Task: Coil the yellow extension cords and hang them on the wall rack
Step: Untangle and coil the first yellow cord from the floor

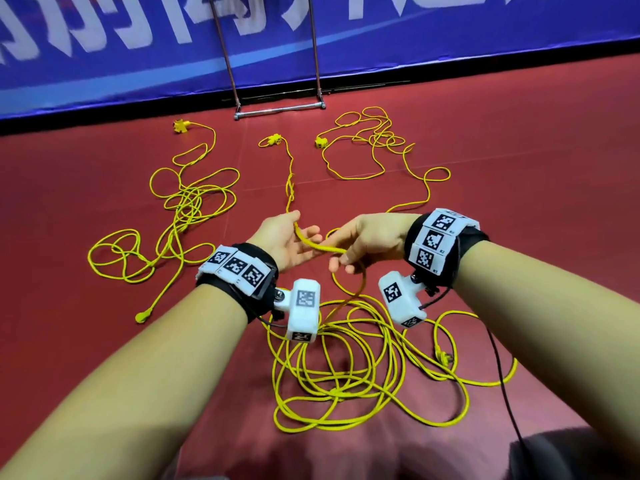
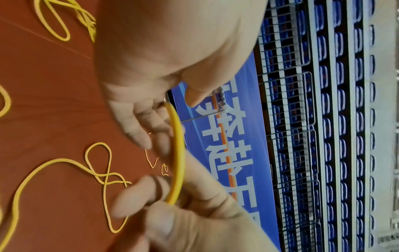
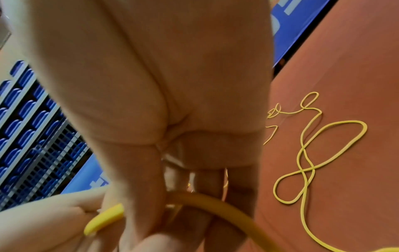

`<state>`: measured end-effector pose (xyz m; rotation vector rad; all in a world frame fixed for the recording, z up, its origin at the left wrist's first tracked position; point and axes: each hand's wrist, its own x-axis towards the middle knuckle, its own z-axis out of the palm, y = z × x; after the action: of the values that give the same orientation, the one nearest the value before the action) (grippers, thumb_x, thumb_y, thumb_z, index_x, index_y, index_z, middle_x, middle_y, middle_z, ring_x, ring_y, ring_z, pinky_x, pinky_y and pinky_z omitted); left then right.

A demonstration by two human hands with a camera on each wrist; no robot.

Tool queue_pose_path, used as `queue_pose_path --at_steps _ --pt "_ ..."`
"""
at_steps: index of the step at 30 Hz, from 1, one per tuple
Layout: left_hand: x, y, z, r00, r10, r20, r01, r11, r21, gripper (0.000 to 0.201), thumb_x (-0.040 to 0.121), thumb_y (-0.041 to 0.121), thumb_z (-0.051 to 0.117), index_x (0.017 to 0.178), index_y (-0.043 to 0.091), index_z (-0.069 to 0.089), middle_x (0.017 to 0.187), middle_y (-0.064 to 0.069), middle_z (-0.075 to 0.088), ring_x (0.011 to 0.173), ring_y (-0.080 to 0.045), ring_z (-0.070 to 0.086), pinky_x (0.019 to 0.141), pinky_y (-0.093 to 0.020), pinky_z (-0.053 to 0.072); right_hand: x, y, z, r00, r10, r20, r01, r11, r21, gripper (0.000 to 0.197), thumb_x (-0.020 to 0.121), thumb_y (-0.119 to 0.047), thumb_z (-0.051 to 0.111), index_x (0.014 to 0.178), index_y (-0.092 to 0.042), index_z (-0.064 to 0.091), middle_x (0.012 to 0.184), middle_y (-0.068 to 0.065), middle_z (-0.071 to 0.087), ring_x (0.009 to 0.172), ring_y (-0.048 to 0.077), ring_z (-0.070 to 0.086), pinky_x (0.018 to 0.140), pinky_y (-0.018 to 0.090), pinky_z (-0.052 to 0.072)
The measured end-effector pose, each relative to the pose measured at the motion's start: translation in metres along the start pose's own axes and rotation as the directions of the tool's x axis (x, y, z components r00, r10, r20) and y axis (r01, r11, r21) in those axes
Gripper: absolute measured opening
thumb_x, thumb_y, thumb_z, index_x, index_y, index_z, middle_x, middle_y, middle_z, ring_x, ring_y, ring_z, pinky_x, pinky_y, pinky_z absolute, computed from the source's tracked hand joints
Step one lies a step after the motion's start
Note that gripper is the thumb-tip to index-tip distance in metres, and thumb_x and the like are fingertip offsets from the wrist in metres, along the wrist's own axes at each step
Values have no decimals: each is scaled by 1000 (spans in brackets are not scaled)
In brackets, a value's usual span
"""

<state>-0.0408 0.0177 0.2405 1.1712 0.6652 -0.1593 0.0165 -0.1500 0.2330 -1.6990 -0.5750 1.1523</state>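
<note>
A yellow extension cord (image 1: 290, 181) runs from its socket end (image 1: 274, 139) near the wall across the red floor to my hands. It lies over the relaxed fingers of my left hand (image 1: 287, 240), whose thumb stands apart in the left wrist view (image 2: 138, 119). My right hand (image 1: 360, 242) curls its fingers round the same cord (image 3: 215, 204) just to the right. Below that hand the cord drops into a loose pile (image 1: 346, 358) at my feet. The metal rack (image 1: 278, 111) stands against the blue wall straight ahead.
A second tangled yellow cord (image 1: 187, 209) lies on the left, its plug (image 1: 142, 317) nearest me. A third cord (image 1: 374, 143) sprawls at the right by the wall. A black camera cable (image 1: 502, 375) hangs from my right wrist.
</note>
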Motion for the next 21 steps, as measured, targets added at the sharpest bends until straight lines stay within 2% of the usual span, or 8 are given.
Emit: queue_pose_path --at_steps 4,7,10,12,14,16,18,21 --pt "0 -1 0 1000 19 -12 -19 1000 2 19 103 11 39 88 15 50 62 1 40 53 -13 40 61 -33 47 -3 0 4 996 46 74 -39 995 -93 44 90 19 46 114 -13 64 98 9 72 77 18 69 65 24 54" --pt "-6 0 4 995 68 69 -74 994 82 19 103 11 40 93 14 56 66 0 44 53 -14 40 58 -31 47 0 3 -1 994 86 -70 -84 996 33 41 94 13 39 118 -13 59 102 11 71 84 25 69 72 32 51" --pt "-14 0 12 969 108 223 -172 942 289 22 102 7 39 97 13 60 67 -1 49 46 -11 41 51 -25 46 4 1 -8 958 100 -267 -22 960 279 17 102 -10 40 110 -10 55 90 11 70 76 24 69 69 34 51" --pt "-19 -4 19 924 81 373 -249 868 430 22 102 5 41 100 12 62 67 0 55 46 -10 44 53 -24 45 4 -1 -14 932 150 -329 9 899 438 27 105 -30 38 93 -11 52 71 7 67 68 21 66 66 33 53" --pt "-25 -8 23 867 -15 498 -271 825 496 21 101 3 44 103 10 63 68 -1 61 49 -11 48 55 -24 46 3 -3 -19 917 183 -353 40 840 541 34 105 -34 39 84 -9 50 59 5 63 58 20 63 60 31 54" --pt "-29 -10 27 841 -88 535 -258 803 537 20 98 1 48 103 8 66 74 -5 66 54 -15 52 59 -26 47 3 -2 -21 913 197 -357 49 816 577 31 105 -27 38 84 -8 50 58 4 62 51 18 62 53 26 52" --pt "-29 -11 30 873 -100 477 -239 766 597 22 93 -1 50 103 8 68 81 -7 69 60 -17 56 63 -27 49 4 -1 -22 902 209 -378 44 826 563 27 106 -22 35 87 -11 49 54 1 61 44 15 59 49 24 49" --pt "-23 -14 28 942 -77 326 -168 733 659 24 91 8 47 103 9 67 89 -3 68 73 -16 59 71 -29 46 4 -1 -20 889 164 -428 64 881 469 19 107 -19 32 97 -15 48 51 0 59 40 15 56 55 27 46"
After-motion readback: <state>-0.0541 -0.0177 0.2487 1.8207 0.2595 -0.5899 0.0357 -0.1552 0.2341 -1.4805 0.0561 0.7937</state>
